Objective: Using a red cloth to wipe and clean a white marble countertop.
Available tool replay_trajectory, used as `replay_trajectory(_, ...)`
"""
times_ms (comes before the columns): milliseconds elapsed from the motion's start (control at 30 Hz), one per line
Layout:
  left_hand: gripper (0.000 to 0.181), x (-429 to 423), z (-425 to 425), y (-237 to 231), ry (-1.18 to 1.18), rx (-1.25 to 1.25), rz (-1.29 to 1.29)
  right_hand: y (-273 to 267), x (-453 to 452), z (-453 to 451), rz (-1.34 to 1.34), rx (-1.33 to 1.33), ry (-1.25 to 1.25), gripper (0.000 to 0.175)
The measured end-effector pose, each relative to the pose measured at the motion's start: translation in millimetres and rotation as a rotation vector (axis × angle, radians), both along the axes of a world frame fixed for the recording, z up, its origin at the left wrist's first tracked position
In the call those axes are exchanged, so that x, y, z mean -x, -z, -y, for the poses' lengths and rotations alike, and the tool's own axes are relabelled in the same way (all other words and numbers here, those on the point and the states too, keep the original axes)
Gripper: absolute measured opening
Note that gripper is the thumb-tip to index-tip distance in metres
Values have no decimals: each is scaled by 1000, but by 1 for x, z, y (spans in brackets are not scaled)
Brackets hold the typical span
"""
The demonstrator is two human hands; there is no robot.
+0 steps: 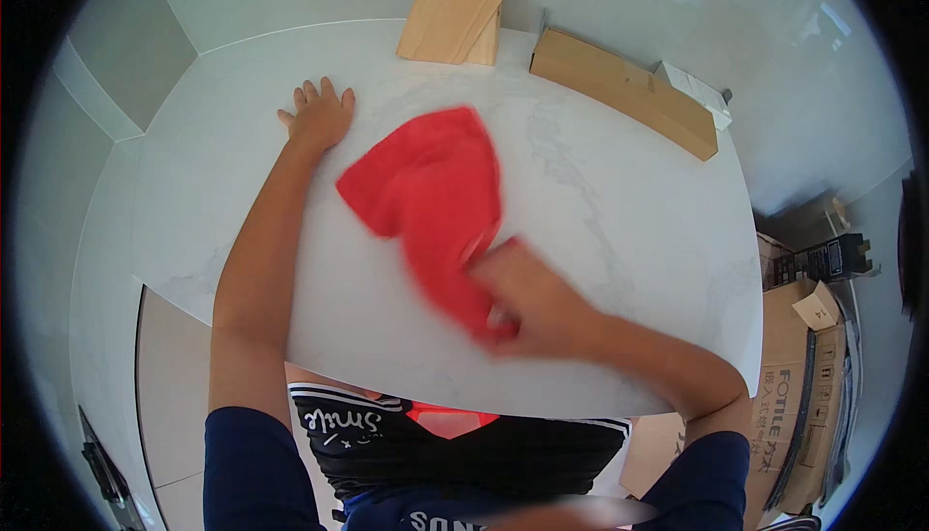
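Observation:
A red cloth [443,182] lies partly spread over a white, grey-veined countertop [377,299]. My right hand [541,306] grips its near end, where the fabric is bunched; hand and cloth edge are blurred. The cloth's far end fans out flat, away from me and to the left. My left hand [319,116] rests palm down on the countertop, fingers apart, holding nothing. It sits left of the cloth and does not touch it.
At the back stands a wooden knife block [457,12] bearing writing. To its right are a long cardboard box [624,92] and a small white box [693,92] against the wall. Flattened cartons [787,400] stand beyond the countertop's right edge, below a black box [827,259].

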State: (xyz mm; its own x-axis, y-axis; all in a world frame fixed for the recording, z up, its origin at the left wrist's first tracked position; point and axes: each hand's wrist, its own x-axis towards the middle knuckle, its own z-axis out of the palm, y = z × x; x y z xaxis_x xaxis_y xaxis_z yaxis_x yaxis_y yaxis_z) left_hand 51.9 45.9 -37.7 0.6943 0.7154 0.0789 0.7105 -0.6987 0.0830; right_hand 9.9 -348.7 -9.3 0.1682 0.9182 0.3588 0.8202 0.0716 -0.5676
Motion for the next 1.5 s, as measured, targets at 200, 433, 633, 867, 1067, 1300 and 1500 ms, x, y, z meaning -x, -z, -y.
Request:
replay_trajectory(200,69,-2,2,2,6,11,10,-9,-14,3,36,95,-217,67)
replay_trajectory(433,69,-6,9,0,-2,14,9,14,-138,31,77,-126,814,60)
replay_trajectory(633,67,-4,9,-1,-7,6,-5,7,-42,9,-122,41,529,67)
replay_trajectory(867,67,-4,5,0,-8,15,3,-14,-22,1,249,81,-17,62)
replay_trajectory(1067,67,-6,13,-4,-2,21,-9,-5,-116,27,88,-39,795,50)
replay_trajectory(1300,68,3,2,1,-19,9,-6,-20,-20,10,-173,377,381,39)
replay_trajectory(1500,68,-7,8,1,14,14,16,-12,20,8,293,129,-274,61)
